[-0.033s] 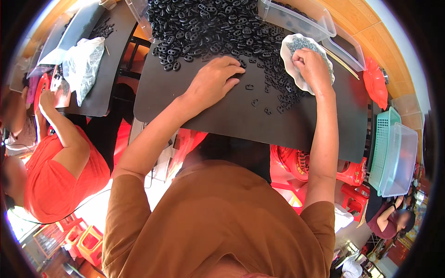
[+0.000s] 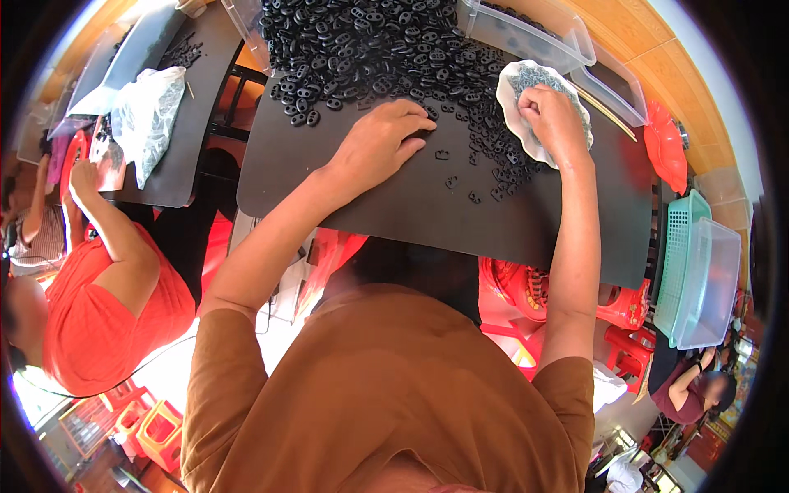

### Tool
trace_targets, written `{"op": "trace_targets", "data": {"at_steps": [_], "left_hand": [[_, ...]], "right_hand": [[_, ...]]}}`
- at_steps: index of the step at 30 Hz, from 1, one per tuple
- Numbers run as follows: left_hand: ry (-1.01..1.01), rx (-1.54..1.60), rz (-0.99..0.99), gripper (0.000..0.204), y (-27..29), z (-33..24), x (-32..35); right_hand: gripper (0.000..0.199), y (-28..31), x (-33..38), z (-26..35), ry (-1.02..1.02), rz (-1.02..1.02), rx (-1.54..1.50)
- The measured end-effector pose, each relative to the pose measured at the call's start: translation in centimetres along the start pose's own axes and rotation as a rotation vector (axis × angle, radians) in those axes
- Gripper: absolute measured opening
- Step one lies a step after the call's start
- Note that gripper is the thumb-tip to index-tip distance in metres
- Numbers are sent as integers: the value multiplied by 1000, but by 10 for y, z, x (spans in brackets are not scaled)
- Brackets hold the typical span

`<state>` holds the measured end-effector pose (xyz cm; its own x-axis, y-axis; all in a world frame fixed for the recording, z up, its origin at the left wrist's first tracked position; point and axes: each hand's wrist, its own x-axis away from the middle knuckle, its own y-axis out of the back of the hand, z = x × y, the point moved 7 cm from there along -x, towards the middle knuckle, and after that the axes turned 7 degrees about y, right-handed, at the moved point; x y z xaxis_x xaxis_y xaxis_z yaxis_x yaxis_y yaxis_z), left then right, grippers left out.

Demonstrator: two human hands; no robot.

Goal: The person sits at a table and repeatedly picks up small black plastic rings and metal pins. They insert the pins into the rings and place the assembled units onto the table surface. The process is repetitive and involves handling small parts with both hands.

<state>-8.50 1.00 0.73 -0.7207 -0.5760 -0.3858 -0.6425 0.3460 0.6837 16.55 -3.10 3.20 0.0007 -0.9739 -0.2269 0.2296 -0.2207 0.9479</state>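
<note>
A dark, flat, round-cornered bench (image 2: 394,218) is standing centrally, red plastic stools (image 2: 161,431) lower left. Orange-tan tiling (image 2: 633,33) is bordering the upper right; the pale floor (image 2: 160,361) is glaring white at left.

The right hand (image 2: 555,123) is hanging half-curled over small grey pieces (image 2: 536,78) in a white scalloped dish (image 2: 510,123); the left hand (image 2: 367,152) is resting on the dark table (image 2: 444,218), near heaped black oval 2-holed pieces (image 2: 362,49).
</note>
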Motion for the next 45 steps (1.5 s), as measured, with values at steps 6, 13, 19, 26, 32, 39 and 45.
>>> {"op": "trace_targets", "data": {"at_steps": [6,13,19,26,32,39,45], "left_hand": [[164,183,40,20,4,14,-12],[47,-6,129,14,-7,5,-24],[9,-131,147,12,-13,-12,-24],[-58,-219,140,10,-24,-18,-28],[-83,-115,60,11,-21,-10,-35],[456,747,183,19,-32,28,-33],[479,867,156,19,-25,29,-36]], "right_hand": [[2,4,3,-4,-34,-43,-63],[1,-2,3,-4,-49,-3,-113],[1,0,6,-4,-38,-8,-186],[4,-2,5,-8,-63,14,-112],[5,12,5,-15,-100,-133,-311],[12,-10,-1,40,-101,-101,-1070],[15,-36,-4,81,-64,9,-1035]]}}
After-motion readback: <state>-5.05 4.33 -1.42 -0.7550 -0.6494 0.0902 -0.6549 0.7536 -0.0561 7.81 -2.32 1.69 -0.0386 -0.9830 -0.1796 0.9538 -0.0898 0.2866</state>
